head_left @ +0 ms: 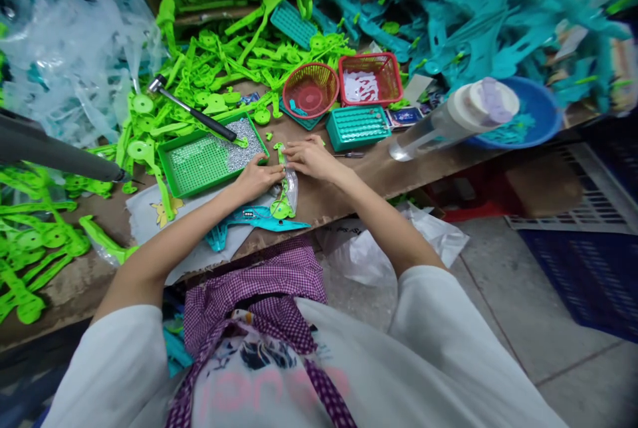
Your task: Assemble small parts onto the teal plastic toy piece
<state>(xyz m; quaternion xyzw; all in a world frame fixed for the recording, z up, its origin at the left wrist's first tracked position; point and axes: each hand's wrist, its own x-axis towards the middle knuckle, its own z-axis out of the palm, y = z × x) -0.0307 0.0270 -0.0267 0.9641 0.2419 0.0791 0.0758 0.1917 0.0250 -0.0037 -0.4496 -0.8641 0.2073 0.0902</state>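
Head view:

- The left hand (256, 179) rests on the table (373, 172) near its front edge, fingers curled down on the top end of a small green plastic piece (282, 205). It is pressing it, not lifting it.
- The right hand (312, 157) touches the same piece from the other side, fingers bent and pinching at it. I cannot tell how tight.
- The green piece lies on a clear bag, partly over a teal plastic part (254, 218) that sticks past the front edge. A bump could knock both off onto the floor.
- The green tray (199, 165) of tiny silver bits sits just beside the left hand. A quick elbow move might tip it and spill the bits.
- The hammer (192, 109) leans on the tray's back rim. It may slide and scatter things.
- The clear bottle (448, 122) lies on its side near the table's right front edge, so it could roll off.
- The green pile (224, 56) behind is crowded, so parts may slip down.
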